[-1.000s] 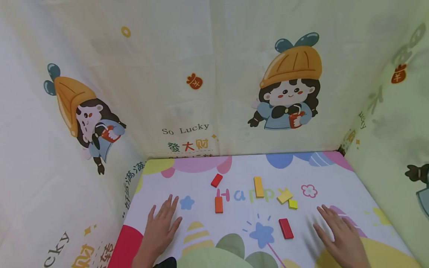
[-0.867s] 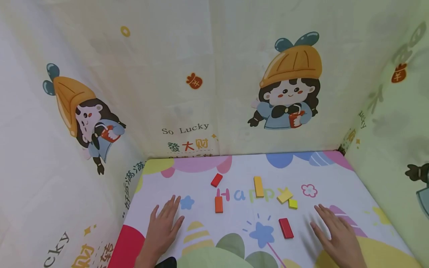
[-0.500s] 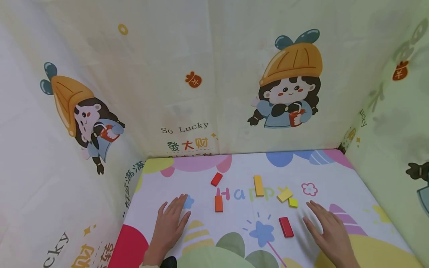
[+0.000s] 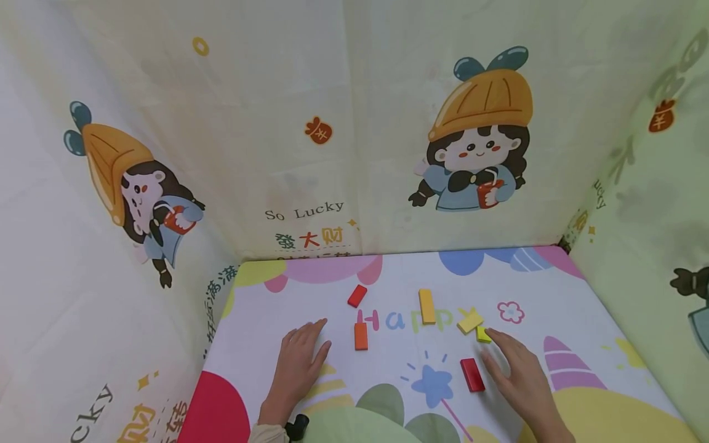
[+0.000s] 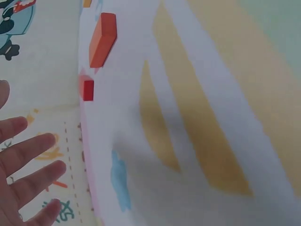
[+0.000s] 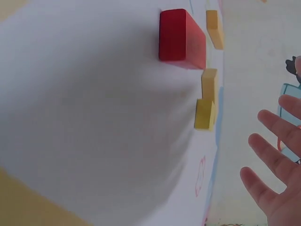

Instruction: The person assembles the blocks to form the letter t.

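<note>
My left hand (image 4: 299,363) hovers over the table with its fingers spread, left of an orange block (image 4: 361,336); it holds nothing. A smaller red block (image 4: 357,296) lies just behind the orange one. My right hand (image 4: 517,375) hangs over the right side, fingers extended and holding nothing. In the head view its fingertips overlap the edge of a small bright yellow block (image 4: 483,334); the right wrist view shows them apart from it. A dark red block (image 6: 174,37) lies left of this hand. Behind are a pale yellow block (image 4: 470,322) and a long amber block (image 4: 426,306).
A printed cloth with the word Happy covers the table (image 4: 399,283). Patterned cloth walls (image 4: 376,123) rise at the back and both sides. A black band (image 4: 298,426) is on the left wrist.
Both hands have moved inward: the left to the right, toward the orange block, and the right to the left, toward the yellow and dark red blocks. The blocks have not moved.
</note>
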`<move>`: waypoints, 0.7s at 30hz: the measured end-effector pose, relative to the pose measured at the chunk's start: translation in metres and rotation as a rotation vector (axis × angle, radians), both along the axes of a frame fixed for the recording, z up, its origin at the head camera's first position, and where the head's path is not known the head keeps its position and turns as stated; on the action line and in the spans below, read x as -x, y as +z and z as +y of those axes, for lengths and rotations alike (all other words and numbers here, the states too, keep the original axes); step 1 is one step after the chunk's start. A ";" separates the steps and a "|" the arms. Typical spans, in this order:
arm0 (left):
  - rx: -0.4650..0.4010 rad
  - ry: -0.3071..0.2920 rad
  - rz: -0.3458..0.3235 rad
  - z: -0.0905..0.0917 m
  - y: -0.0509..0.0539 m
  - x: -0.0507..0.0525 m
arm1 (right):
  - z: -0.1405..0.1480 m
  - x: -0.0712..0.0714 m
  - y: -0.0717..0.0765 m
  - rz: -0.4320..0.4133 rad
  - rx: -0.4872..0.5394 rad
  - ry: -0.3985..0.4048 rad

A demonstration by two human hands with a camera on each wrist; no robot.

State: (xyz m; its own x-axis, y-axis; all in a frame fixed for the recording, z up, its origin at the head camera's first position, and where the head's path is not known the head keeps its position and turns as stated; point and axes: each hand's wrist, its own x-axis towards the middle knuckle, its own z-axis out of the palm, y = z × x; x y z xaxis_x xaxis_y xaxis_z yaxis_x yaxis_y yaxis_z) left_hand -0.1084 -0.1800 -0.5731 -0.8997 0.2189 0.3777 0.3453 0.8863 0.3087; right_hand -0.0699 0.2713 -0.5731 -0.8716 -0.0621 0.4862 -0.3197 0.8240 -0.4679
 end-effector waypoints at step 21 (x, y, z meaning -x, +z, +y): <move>-0.030 0.049 -0.213 0.030 -0.025 0.007 | -0.027 0.025 -0.017 -0.120 0.082 0.000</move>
State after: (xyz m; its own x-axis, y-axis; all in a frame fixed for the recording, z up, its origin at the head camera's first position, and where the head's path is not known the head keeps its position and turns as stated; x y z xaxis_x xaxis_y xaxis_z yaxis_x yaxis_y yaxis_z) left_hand -0.1158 -0.1504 -0.5983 -0.9691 0.1643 0.1839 0.2261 0.8897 0.3967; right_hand -0.0947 0.2442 -0.5899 -0.9237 -0.0263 0.3822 -0.2573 0.7817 -0.5681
